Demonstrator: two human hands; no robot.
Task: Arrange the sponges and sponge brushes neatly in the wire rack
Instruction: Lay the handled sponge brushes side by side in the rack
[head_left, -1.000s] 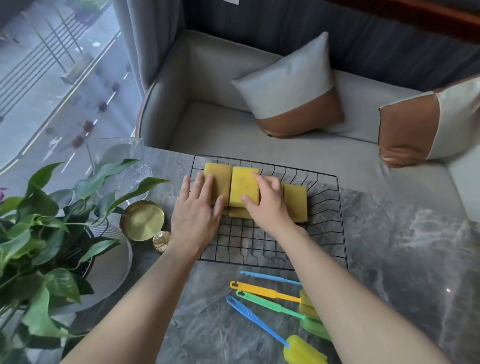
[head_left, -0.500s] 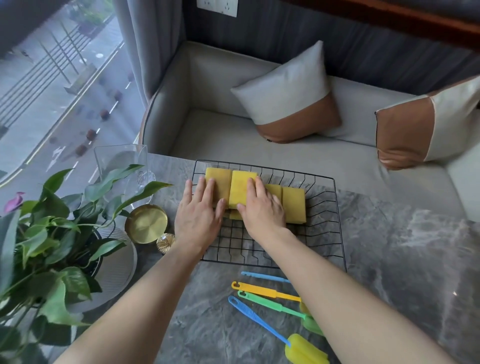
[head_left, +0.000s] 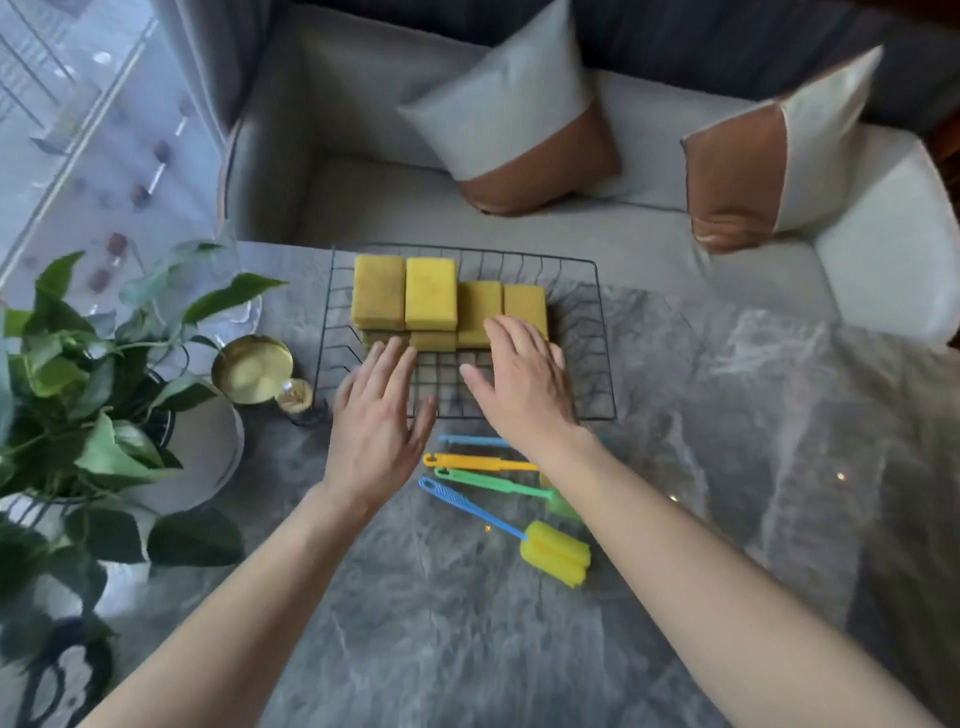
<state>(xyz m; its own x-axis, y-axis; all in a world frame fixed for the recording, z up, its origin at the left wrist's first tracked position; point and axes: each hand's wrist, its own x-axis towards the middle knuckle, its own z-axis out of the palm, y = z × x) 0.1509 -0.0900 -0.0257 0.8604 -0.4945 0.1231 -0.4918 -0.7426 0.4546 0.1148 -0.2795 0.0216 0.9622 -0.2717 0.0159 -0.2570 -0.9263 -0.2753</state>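
Several yellow sponges lie side by side in the far half of the black wire rack, some stacked on others. My left hand hovers open over the rack's near left edge, fingers spread, holding nothing. My right hand is open over the rack's near middle, its fingertips at the front of the right-hand sponges. On the marble table in front of the rack lie several sponge brushes: a blue-handled one with a yellow sponge head, a green one, an orange one and a light blue one, partly hidden by my right forearm.
A potted green plant on a white dish fills the left side. A gold round tin and a small gold ball sit left of the rack. A grey sofa with two cushions lies beyond the table's far edge.
Both hands have drawn back from the sponges toward the rack's near edge. The sponges now lie uncovered in a row.
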